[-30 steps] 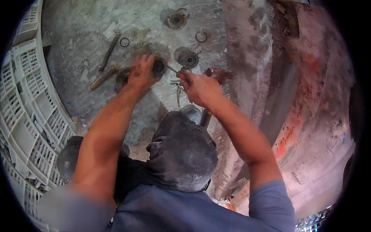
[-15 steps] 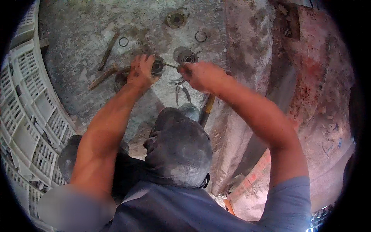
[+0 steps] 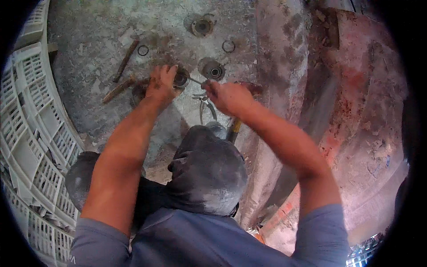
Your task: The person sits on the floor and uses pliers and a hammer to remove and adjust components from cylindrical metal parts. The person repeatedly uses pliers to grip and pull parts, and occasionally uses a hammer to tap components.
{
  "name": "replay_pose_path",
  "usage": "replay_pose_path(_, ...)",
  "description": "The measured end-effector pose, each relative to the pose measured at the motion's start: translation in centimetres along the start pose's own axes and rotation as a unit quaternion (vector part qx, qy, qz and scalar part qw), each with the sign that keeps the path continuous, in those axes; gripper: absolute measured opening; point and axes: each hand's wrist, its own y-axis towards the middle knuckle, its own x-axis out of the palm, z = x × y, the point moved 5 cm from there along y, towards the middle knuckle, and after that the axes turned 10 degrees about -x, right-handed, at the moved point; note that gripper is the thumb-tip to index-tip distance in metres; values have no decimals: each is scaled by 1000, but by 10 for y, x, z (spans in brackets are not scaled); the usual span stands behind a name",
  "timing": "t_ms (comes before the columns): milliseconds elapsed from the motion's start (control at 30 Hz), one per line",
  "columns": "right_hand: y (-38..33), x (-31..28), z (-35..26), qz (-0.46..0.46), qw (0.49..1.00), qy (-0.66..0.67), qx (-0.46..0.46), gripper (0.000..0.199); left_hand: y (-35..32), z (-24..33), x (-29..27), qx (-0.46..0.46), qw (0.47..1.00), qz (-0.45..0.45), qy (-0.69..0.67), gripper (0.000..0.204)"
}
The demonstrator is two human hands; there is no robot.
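My left hand (image 3: 161, 83) clamps the greasy round bearing (image 3: 180, 78) at twelve o'clock on the concrete floor (image 3: 89, 53) while my right hand (image 3: 226, 95) fists a thin metal rod (image 3: 195, 81) into it (heavy, stiff, probably slippery, best gripped by the rim).

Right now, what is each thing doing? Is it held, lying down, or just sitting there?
Left hand: pressing on a round metal part.
Right hand: gripping a thin tool.
Pliers: lying on the floor, untouched.
Metal ring: lying flat, alone.
Rusty rod: lying loose.
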Motion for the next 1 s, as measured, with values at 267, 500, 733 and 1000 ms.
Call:
replay_pose_path(267, -24, 60, -3, 60, 942, 324, 59, 47, 6, -6, 1, 7, 999, -16, -44, 85)
replay_pose_path(500, -25, 44, -30, 87, 937, 335, 54, 46, -5, 2, -6, 38, 996, 76, -1, 80)
replay_pose_path(733, -22, 31, -53, 77, 936, 317, 134, 38, -3, 2, -3, 57, 994, 89, 30, 78)
replay_pose_path(1000, -18, 20, -66, 122, 933, 289, 179, 42, 1, -3, 5, 82, 987, 125, 58, 75)
